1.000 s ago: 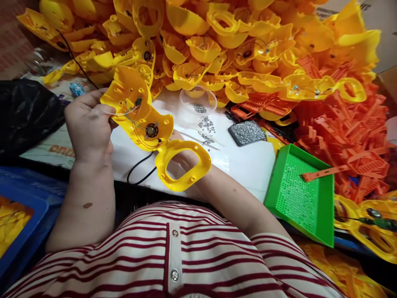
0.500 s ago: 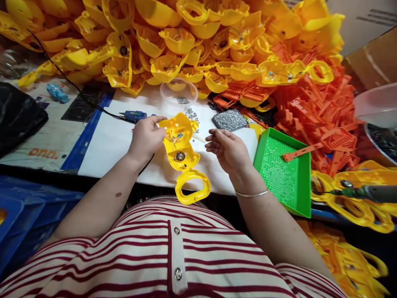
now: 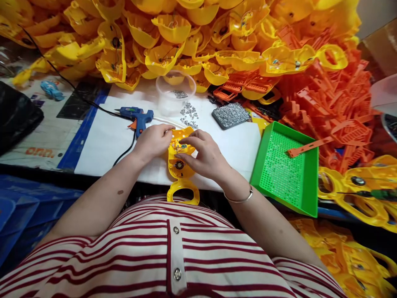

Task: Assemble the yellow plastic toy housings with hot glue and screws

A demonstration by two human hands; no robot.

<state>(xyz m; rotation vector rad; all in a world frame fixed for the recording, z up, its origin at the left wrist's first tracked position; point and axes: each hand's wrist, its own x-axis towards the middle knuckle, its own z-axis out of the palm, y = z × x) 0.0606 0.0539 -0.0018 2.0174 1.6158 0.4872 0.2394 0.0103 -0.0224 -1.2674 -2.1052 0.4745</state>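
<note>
A person's left hand (image 3: 155,142) pinched the upper edge of a yellow plastic shell half (image 3: 172,170) between thumb and fingers. The right hand (image 3: 208,156), apart from the piece half a second earlier, had reached into it, fingers curled and partly spread near the small circuit board (image 3: 184,146); whether they gripped a wire could not be told. The move put both hands at the wired interior. The shell sat between them at the table's near edge, its handle loop toward the striped shirt (image 3: 149,248).

Beyond lay a blue glue gun (image 3: 136,117). Small metal pieces showed through a clear plastic tub (image 3: 166,97), and more filled a dark tray (image 3: 222,124). An orange strip (image 3: 308,147) lay across the rim of a green perforated tray (image 3: 262,163).
</note>
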